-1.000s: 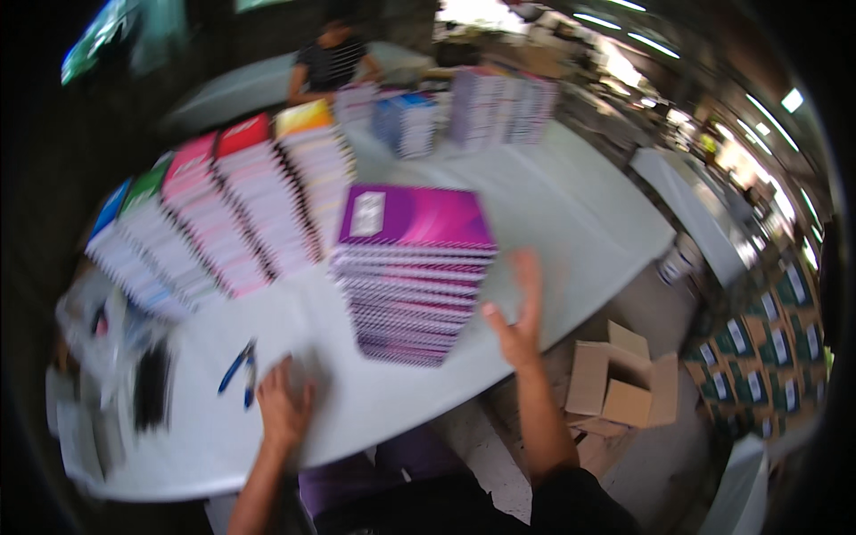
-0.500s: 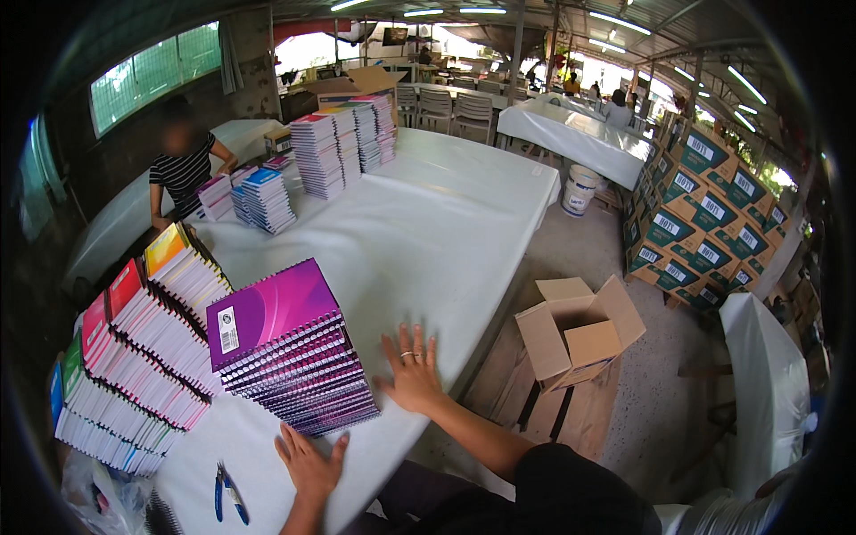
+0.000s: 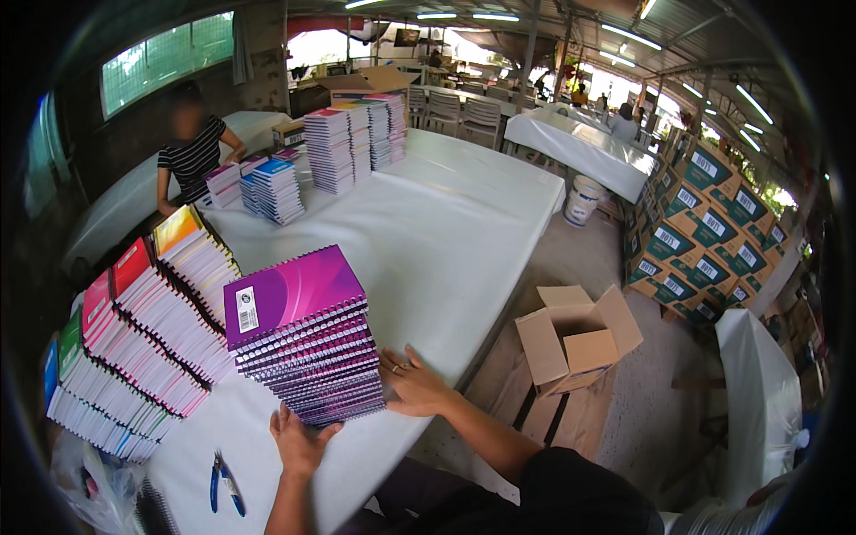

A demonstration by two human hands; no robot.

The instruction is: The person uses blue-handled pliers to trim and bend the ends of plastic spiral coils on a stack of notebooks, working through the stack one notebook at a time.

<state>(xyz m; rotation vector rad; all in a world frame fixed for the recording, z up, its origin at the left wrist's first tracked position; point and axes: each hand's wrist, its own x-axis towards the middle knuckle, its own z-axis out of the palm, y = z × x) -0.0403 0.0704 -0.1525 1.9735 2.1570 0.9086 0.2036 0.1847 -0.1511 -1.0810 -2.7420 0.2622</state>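
Observation:
A tall stack of purple spiral notebooks [image 3: 308,334] stands on the white-covered table [image 3: 455,223] in front of me. Against its lower near side rests my left hand [image 3: 301,441], open, with the thumb stretched out. My right hand [image 3: 415,383], wearing a ring, is at the stack's right side, its fingers extended and fingertips beside the bindings. Neither hand is closed round anything. Left of the purple stack are leaning rows of notebooks with yellow [image 3: 178,228], red [image 3: 132,265] and green [image 3: 69,346] covers. Blue-handled cutting pliers [image 3: 225,484] lie near my left forearm.
Further notebook stacks [image 3: 330,152] and an open carton [image 3: 370,80] are at the table's far end. A person in a striped top [image 3: 192,152] is at far left. Right of the table are an open cardboard box [image 3: 571,343], white pails [image 3: 584,201] and piled cartons [image 3: 704,227].
My right hand has moved in from the table surface to the stack's right side. My left hand has come up against its near side. The view has shifted slightly.

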